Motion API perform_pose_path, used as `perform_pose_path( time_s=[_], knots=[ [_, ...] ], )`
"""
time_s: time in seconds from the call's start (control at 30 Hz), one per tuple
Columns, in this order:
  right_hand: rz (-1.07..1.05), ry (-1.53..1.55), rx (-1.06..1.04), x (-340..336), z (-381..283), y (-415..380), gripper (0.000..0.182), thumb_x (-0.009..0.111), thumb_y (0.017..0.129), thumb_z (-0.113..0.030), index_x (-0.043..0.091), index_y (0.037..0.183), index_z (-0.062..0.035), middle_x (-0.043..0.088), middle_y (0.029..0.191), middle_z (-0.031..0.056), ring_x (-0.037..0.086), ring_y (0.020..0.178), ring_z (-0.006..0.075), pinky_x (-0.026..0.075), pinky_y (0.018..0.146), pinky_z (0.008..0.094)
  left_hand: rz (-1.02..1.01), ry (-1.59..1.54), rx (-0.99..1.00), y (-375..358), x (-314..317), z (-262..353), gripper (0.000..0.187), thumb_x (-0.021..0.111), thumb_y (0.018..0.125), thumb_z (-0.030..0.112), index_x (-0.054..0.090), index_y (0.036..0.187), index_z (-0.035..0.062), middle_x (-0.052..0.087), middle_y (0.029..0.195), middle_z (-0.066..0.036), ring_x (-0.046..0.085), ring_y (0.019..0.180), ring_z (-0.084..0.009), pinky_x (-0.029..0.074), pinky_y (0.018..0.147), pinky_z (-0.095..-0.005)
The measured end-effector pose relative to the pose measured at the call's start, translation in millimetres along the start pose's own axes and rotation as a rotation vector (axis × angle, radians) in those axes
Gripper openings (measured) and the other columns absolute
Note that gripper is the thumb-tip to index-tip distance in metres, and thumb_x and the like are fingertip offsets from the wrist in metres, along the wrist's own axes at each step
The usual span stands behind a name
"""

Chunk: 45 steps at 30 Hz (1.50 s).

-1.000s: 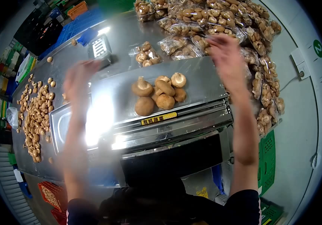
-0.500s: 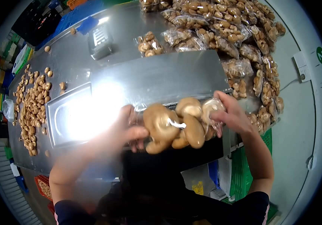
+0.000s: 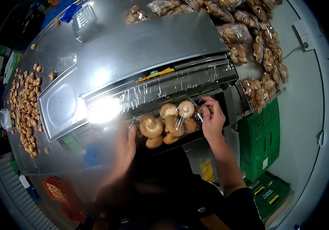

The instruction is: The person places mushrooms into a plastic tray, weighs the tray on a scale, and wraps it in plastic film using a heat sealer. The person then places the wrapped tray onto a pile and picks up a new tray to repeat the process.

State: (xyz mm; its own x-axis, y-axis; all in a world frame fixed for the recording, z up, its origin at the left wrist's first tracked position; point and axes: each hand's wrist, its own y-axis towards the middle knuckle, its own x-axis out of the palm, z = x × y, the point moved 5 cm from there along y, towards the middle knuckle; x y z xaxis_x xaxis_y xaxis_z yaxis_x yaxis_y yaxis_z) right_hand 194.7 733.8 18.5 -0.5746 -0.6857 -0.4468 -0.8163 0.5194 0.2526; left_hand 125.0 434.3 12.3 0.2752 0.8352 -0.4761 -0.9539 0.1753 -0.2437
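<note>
A pack of brown mushrooms [image 3: 174, 125] in clear film lies low in front of the wrapping machine [image 3: 156, 82], close to my body. My right hand [image 3: 212, 119] pinches the film at the pack's right end, with fingers bent and pressed together. At the opposite end, my left hand [image 3: 125, 148] holds the pack's edge, its thumb up along the side. Motion smears that hand, and its other fingers are largely hidden. A band of wrinkled clear film [image 3: 164, 86] runs across the machine just behind the pack.
Loose mushrooms [image 3: 28, 111] are heaped at the left of the steel table, beside an empty metal tray [image 3: 44, 115]. Bagged mushrooms [image 3: 235, 32] pile up at the back right. Green crates [image 3: 262, 142] stand below right; a red crate [image 3: 59, 191] sits below left.
The pack has come down and away from my face, now in front of the machine. Both hands moved with it, and the film band behind has come into sight.
</note>
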Motion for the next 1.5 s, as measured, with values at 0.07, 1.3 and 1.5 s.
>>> perform_pose_path(
  time_s=[0.07, 1.3, 1.5],
  knots=[
    [0.122, -0.073, 0.019, -5.8, 0.5, 2.3, 0.01, 0.06, 0.088, -0.008, 0.056, 0.088, 0.0007, 0.064, 0.084, 0.0129, 0.058, 0.061, 0.021, 0.048, 0.058, 0.0291, 0.068, -0.027, -0.03, 0.3, -7.9, -12.7, 0.024, 0.05, 0.097, 0.02, 0.052, 0.082, 0.0016, 0.048, 0.058, 0.003, 0.04, 0.046, -0.0033, 0.03, 0.042, -0.021],
    [-0.777, 0.397, 0.557, 111.4, -107.5, -149.8, 0.025, 0.051, 0.096, -0.022, 0.059, 0.111, -0.0036, 0.063, 0.092, 0.0041, 0.058, 0.077, 0.0112, 0.048, 0.067, 0.0261, -1.183, -0.545, 0.132, -115.0, -49.1, -30.7, 0.049, 0.049, 0.093, 0.037, 0.047, 0.12, -0.0029, 0.046, 0.128, -0.023, 0.048, 0.118, -0.03, 0.041, 0.096, -0.0427],
    [-0.806, 0.705, 0.434, 79.8, -127.9, -160.9, 0.036, 0.047, 0.096, -0.024, 0.058, 0.117, 0.0034, 0.065, 0.102, 0.009, 0.056, 0.068, 0.0079, 0.043, 0.056, 0.0205, -1.269, -0.409, -0.06, -111.5, -23.9, -49.1, 0.047, 0.048, 0.095, 0.036, 0.046, 0.123, -0.0024, 0.051, 0.125, -0.02, 0.051, 0.117, -0.0271, 0.041, 0.097, -0.0401]
  ],
)
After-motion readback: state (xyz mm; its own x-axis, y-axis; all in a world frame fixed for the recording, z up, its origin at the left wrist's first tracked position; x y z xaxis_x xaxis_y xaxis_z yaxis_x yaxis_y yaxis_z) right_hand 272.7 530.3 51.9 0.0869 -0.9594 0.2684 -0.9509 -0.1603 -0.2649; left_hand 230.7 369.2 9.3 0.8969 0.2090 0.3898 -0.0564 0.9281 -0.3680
